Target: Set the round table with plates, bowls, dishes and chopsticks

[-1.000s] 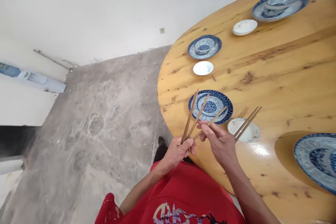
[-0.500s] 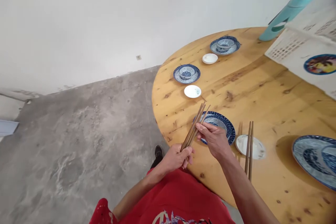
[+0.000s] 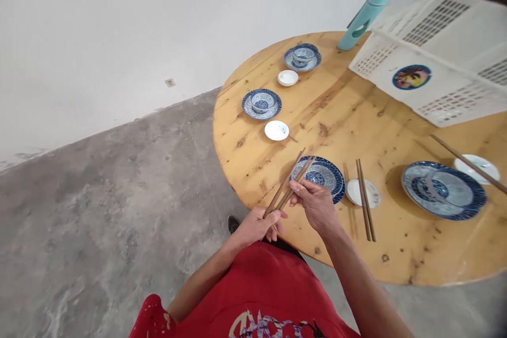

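Observation:
A small bunch of brown chopsticks (image 3: 284, 188) slants up and away from me over the near table edge. My left hand (image 3: 260, 225) is closed around their lower ends. Higher up, my right hand (image 3: 313, 202) pinches some of the sticks between thumb and fingers. Partly hidden behind my right hand and the sticks is a blue-patterned plate (image 3: 337, 182) with a bowl in it. To its right, a pair of chopsticks (image 3: 365, 203) rests across a small white dish (image 3: 374, 194).
Two more plates with bowls (image 3: 246, 107) (image 3: 318, 63) and small white dishes (image 3: 277, 130) line the table's (image 3: 253, 169) far left. Rightward are another plate (image 3: 469, 206) and a dish (image 3: 491, 169) with chopsticks over it. A white basket (image 3: 435, 100) and teal bottle (image 3: 362, 22) stand behind.
My view has swung right, bringing more of the basket and the right-hand place setting into sight. Both hands still hold the chopsticks, whose tips have shifted apart slightly.

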`<state>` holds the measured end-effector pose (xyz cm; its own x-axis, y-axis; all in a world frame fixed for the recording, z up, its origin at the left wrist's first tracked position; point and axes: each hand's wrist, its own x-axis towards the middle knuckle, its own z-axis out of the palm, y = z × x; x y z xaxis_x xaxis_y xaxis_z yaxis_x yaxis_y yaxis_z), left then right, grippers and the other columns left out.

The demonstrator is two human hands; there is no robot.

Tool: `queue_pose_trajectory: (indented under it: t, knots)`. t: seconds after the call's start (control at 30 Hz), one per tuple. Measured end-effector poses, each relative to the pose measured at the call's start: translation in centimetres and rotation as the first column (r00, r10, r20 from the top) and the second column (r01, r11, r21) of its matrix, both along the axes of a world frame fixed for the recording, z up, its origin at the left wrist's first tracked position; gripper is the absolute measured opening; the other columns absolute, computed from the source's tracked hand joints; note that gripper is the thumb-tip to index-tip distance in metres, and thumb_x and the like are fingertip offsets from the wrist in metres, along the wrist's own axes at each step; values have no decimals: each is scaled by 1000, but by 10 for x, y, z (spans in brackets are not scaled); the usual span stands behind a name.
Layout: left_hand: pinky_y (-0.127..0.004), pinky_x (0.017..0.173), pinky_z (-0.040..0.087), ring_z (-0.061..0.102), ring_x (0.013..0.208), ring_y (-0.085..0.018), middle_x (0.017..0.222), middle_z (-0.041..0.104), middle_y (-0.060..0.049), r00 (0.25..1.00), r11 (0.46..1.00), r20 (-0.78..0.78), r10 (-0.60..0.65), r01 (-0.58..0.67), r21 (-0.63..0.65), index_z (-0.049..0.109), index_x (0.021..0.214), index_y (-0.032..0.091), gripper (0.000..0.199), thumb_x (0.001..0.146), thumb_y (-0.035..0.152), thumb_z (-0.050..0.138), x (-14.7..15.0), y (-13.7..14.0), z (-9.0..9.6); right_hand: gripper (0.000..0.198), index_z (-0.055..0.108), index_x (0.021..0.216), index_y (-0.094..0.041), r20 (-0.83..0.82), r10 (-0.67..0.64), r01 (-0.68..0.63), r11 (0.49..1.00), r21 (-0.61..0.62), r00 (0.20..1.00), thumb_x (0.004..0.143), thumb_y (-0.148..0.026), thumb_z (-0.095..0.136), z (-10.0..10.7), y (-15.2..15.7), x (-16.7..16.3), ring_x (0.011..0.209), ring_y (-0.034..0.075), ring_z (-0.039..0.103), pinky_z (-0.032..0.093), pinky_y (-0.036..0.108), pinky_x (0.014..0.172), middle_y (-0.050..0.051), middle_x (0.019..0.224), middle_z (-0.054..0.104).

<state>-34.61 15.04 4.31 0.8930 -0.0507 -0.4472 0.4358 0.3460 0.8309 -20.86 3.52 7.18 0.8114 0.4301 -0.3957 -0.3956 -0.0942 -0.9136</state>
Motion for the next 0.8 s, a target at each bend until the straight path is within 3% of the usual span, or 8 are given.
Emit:
queue_pose_trajectory:
  t: [0.1, 0.27, 0.43, 0.6, 0.8]
  knots:
    - [-21, 52, 45, 57, 54, -8, 78, 69, -6, 1000, 1000, 20, 18, -18, -7, 68, 108, 9, 72, 87, 75, 50, 6, -2, -2, 48, 69, 65, -17, 28, -93, 93, 996, -4, 995, 58, -61, 90, 0, -10, 8, 47, 10, 51, 48, 23, 48, 0, 53, 56]
    - [-20, 51, 44, 57, 55, -8, 76, 68, -7, 997, 993, 24, 67, -69, 100, 68, 89, 10, 67, 85, 76, 54, 10, -3, 6, 48, 73, 72, -16, 42, -279, 276, 959, 70, 959, 55, -57, 91, -5, -25, 33, 45, 10, 51, 49, 23, 45, 0, 53, 57]
    - [-21, 46, 42, 56, 51, -9, 77, 70, -8, 971, 970, -59, 231, -225, 89, 69, 100, 8, 71, 78, 75, 63, 14, -11, 16, 37, 69, 70, -15, 33, -423, 408, 890, 206, 906, 63, -45, 89, -10, -31, 53, 45, 10, 50, 50, 24, 41, 1, 64, 62]
    - [-21, 42, 33, 51, 46, -6, 78, 71, -7, 937, 939, -65, 344, -341, 57, 69, 107, 8, 66, 82, 68, 64, 27, -14, 14, 20, 67, 67, -14, 40, -591, 558, 779, 286, 805, 77, -28, 78, -12, -38, 60, 44, 8, 49, 49, 21, 40, 2, 65, 61]
    - [-22, 41, 24, 39, 41, -3, 80, 72, -7, 952, 947, -41, 304, -297, 123, 67, 102, 9, 63, 83, 69, 60, 43, 7, 9, 15, 71, 68, -20, 92, -611, 563, 771, 298, 787, 77, -29, 79, -10, -33, 57, 48, 9, 52, 55, 21, 42, 0, 63, 60]
